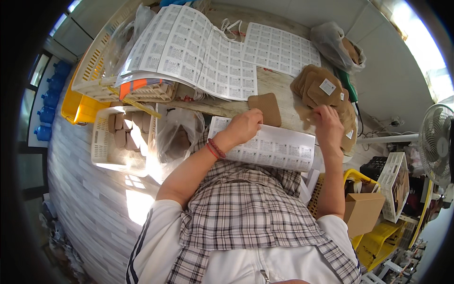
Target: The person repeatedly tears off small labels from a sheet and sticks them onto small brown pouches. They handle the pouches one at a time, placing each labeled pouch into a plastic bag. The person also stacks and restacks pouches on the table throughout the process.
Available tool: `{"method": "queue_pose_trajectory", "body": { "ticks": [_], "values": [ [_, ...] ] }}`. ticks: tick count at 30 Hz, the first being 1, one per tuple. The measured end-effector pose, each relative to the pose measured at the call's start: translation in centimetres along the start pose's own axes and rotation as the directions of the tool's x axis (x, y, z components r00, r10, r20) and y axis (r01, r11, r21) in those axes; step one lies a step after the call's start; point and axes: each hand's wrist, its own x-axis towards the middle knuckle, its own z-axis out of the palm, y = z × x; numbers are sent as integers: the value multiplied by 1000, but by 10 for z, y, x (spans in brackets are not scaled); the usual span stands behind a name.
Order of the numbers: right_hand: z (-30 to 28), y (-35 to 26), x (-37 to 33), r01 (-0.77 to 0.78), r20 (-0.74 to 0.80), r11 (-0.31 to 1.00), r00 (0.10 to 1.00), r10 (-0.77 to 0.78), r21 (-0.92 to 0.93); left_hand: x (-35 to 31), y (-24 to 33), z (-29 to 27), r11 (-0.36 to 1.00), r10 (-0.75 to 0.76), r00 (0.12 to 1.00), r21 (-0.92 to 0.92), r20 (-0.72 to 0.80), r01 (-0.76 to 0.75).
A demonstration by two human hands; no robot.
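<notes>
One brown rounded-corner piece point(269, 108), frame centre | left hand point(243, 126): fingertips bunched at the piece's left edge, grip cannot be told | right hand point(329, 124), right of centre: fingers bent beside brown stack point(312, 87), grip unclear | one label sheet point(279, 150), across lap.

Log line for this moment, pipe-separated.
left hand: touching brown piece | right hand: at near side of brown pile | label sheet: over plaid apron
</notes>
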Motion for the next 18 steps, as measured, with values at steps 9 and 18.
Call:
{"method": "queue_pose_trajectory", "body": {
  "ticks": [9, 18],
  "values": [
    [-17, -31, -48, 25, 65, 987, 997, -36, 158, 8, 18, -7, 999, 25, 999, -39, -30, -27],
    [68, -66, -36, -157, 176, 788, 982, 63, 595, -16, 15, -42, 999, -23, 997, 31, -68, 25]
  ]
}}
